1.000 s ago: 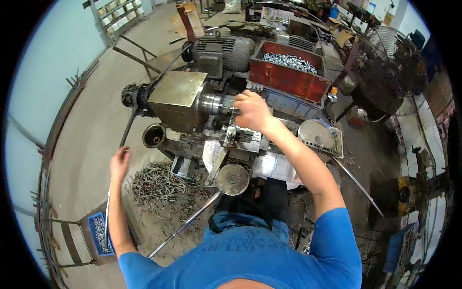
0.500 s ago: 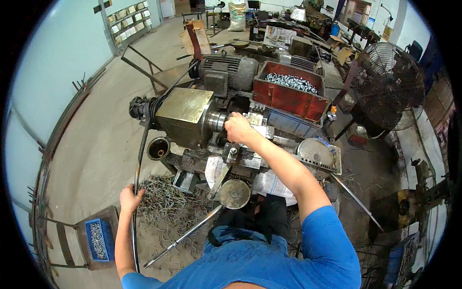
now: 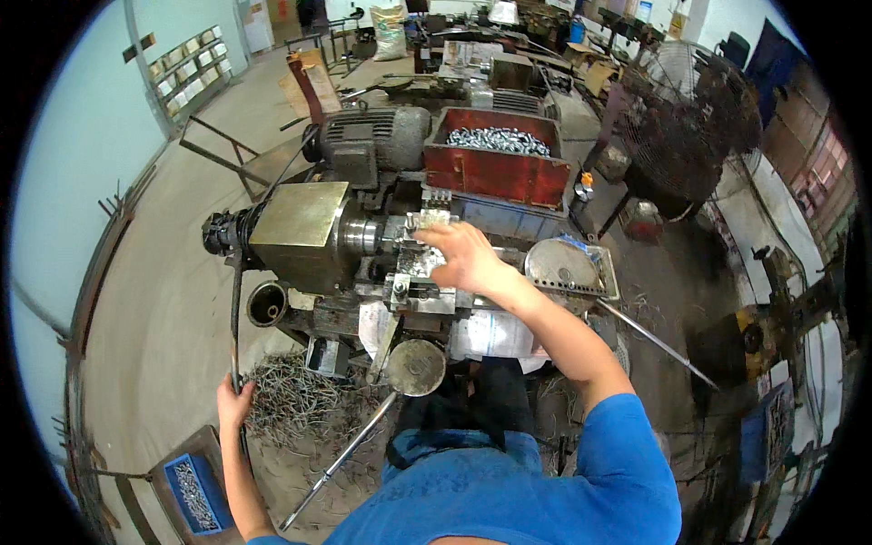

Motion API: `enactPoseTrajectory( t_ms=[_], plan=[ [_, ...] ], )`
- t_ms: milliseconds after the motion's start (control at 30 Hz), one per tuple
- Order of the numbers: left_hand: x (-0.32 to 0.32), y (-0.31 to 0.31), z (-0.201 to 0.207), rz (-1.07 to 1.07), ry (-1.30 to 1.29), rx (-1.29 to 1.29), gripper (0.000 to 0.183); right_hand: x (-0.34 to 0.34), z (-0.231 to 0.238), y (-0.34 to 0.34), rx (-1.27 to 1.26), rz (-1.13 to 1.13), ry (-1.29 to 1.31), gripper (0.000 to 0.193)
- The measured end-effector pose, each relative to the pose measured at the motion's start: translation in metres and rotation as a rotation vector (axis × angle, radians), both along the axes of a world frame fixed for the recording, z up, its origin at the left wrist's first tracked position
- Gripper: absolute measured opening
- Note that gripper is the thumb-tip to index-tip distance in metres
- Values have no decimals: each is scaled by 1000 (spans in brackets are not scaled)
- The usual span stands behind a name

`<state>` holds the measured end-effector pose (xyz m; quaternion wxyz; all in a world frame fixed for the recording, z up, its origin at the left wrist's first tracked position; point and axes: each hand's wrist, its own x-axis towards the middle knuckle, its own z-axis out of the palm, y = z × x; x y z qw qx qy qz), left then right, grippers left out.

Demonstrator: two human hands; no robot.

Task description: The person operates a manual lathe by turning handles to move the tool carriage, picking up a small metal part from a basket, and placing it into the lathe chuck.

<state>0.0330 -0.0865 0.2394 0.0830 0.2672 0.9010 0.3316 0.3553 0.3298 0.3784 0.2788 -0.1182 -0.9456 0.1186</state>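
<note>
At the left, my left hand (image 3: pixel 234 404) is closed round a long dark lever rod (image 3: pixel 237 318), which runs up to the back end of the lathe's headstock (image 3: pixel 295 227). My right hand (image 3: pixel 465 259) hovers over the lathe's metal slide (image 3: pixel 421 259), fingers stretched and apart, with nothing seen in them. Just left of its fingertips is the shiny round spindle nose (image 3: pixel 363 236). Whether a part sits in the spindle is too small to tell. A round metal disc (image 3: pixel 416 367) with a bar handle (image 3: pixel 341 461) stands at the front of the machine.
Behind the slide, a red bin (image 3: pixel 495 173) holds many small metal parts. A blue crate (image 3: pixel 198 495) of similar parts stands at lower left, near a heap of metal shavings (image 3: pixel 291 395). A caged fan (image 3: pixel 681 127) is at right; a round plate (image 3: pixel 561 263) lies nearer.
My right hand has drawn back to the right from the spindle and its fingers have spread. My left hand stays on the rod. The whole view has shifted, with the machine now further left.
</note>
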Motion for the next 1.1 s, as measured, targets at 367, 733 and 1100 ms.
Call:
enactPoseTrajectory(
  t_ms=[367,733,1100],
  plan=[
    [-9,19,88,-273,159,-467,40,335,-107,-27,-563,-975,-271,46],
    [91,143,189,-703,38,-99,41,493,-286,-231,-691,-1337,-682,18],
    [102,159,157,-783,-43,-209,41,433,-249,-252,-795,-989,-1063,28]
  ],
)
